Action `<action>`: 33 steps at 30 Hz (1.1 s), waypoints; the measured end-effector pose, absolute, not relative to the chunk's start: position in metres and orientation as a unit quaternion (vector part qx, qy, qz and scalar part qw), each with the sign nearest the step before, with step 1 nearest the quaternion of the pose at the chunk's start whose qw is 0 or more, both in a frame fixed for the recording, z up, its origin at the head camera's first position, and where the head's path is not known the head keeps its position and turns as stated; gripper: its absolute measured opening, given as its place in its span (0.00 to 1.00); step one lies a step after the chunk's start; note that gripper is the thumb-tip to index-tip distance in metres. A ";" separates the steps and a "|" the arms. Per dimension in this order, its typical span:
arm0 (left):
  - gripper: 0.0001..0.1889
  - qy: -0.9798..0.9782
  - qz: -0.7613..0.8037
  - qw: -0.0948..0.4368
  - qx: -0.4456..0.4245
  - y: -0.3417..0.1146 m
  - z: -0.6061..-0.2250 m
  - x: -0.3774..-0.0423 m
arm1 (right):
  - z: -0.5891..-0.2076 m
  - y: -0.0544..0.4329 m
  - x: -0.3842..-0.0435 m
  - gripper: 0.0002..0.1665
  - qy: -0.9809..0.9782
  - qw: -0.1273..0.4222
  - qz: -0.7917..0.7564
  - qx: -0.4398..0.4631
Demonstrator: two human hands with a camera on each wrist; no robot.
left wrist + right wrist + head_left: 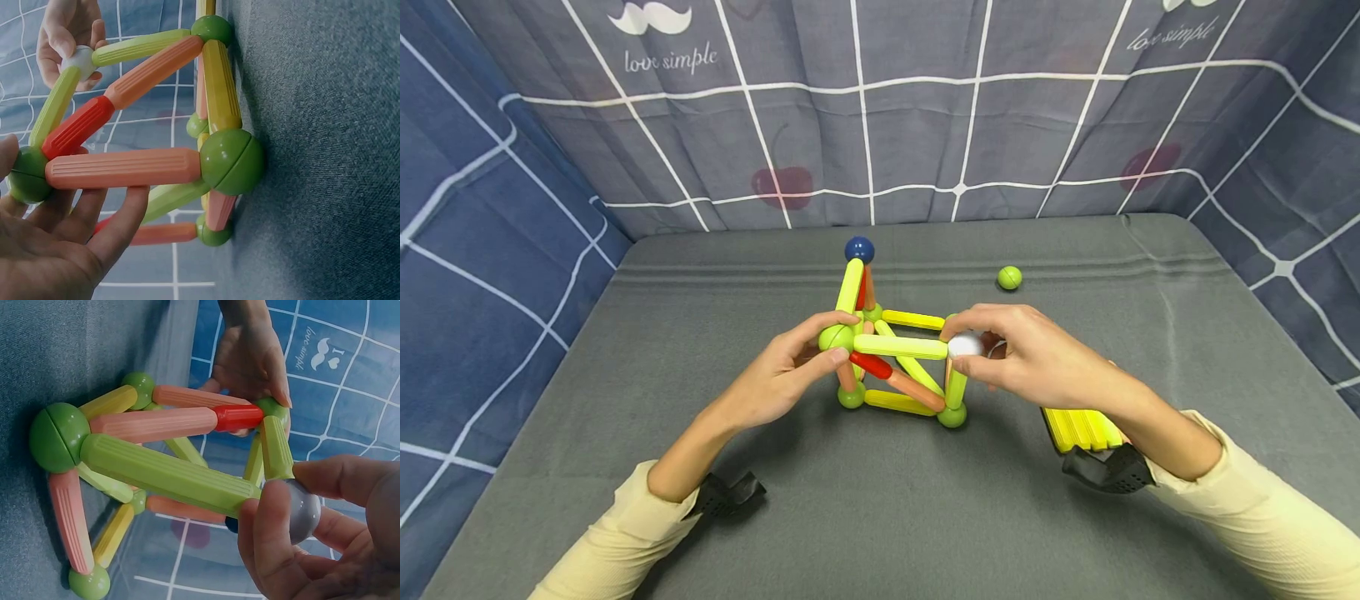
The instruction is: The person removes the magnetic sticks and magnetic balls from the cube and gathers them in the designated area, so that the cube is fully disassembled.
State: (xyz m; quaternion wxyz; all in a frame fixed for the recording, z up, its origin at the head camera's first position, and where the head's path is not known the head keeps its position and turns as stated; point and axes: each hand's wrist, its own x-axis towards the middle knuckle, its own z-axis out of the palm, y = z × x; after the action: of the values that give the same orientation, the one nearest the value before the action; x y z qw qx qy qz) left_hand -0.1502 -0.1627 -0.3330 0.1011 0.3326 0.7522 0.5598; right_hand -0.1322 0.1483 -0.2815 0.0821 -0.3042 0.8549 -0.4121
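Note:
A frame of plastic rods and balls (917, 367) stands on the grey table. My left hand (782, 367) pinches the green ball (837, 337) at its upper front left corner. At the upper front right corner my right hand (1026, 346) grips a white ball (965, 344). A yellow-green rod (901, 347) spans these two balls. In the right wrist view, another yellow-green rod (169, 472) runs from the white ball down to a lower green ball (59, 437). A red and orange diagonal (125, 90) crosses the front face. The blue ball (860, 250) tops the back left.
A loose green ball (1010, 277) lies behind my right hand. Several yellow rods (1082, 429) sit side by side beneath my right wrist. Checked blue-grey cloth (917, 133) hangs behind the table (865, 517) and along its sides.

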 end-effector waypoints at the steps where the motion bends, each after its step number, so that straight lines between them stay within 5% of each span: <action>1: 0.20 0.752 0.560 0.102 0.332 -0.163 -0.333 -0.150 | -0.282 0.149 -0.132 0.10 0.856 0.079 -0.410 -0.305; 24: 0.20 0.750 0.569 0.094 0.324 -0.164 -0.335 -0.150 | -0.287 0.165 -0.132 0.11 0.842 0.059 -0.470 -0.257; 33: 0.23 0.752 0.570 0.089 0.320 -0.164 -0.336 -0.150 | -0.289 0.179 -0.138 0.14 0.866 -0.002 -0.448 -0.224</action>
State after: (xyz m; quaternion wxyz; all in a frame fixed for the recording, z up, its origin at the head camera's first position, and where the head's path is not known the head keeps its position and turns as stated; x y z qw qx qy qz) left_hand -0.1504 -0.1638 -0.3356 0.0894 0.3197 0.7516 0.5700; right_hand -0.1380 0.1792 -0.2890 -0.0022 -0.2235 0.8658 -0.4476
